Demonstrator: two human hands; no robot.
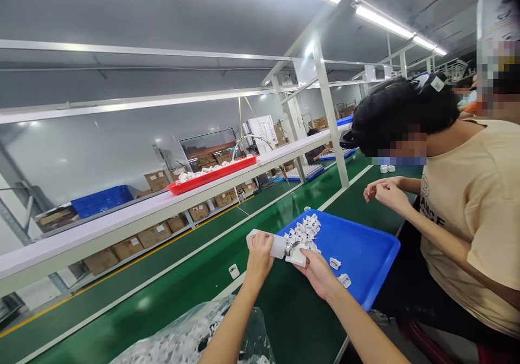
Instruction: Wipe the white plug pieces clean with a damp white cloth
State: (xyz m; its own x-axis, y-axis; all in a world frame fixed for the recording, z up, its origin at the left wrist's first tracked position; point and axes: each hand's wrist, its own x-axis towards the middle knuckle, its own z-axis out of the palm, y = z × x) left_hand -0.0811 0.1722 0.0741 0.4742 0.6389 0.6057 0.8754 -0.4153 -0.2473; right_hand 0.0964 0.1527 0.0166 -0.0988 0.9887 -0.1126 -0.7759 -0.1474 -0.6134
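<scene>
My left hand (260, 255) is closed around a white block-shaped piece (278, 246) with a shiny metal fitting (288, 249) at its right end. In my right hand (319, 272), a small white plastic part (298, 255) is gripped between thumb and fingers, up against that fitting. Whether the two are joined I cannot tell. Just beyond and to the right lies a blue tray (357, 245) with a heap of white plastic parts (306, 227) at its left side. A single white part (234, 271) lies on the green belt to the left.
A clear plastic bag (179, 337) of white parts is at the front, beneath my left forearm. On the raised shelf stands a red tray (211, 175) of white pieces. To the right sits a person (459, 201) with both hands over the green belt (195, 293). A post (331, 115) rises ahead.
</scene>
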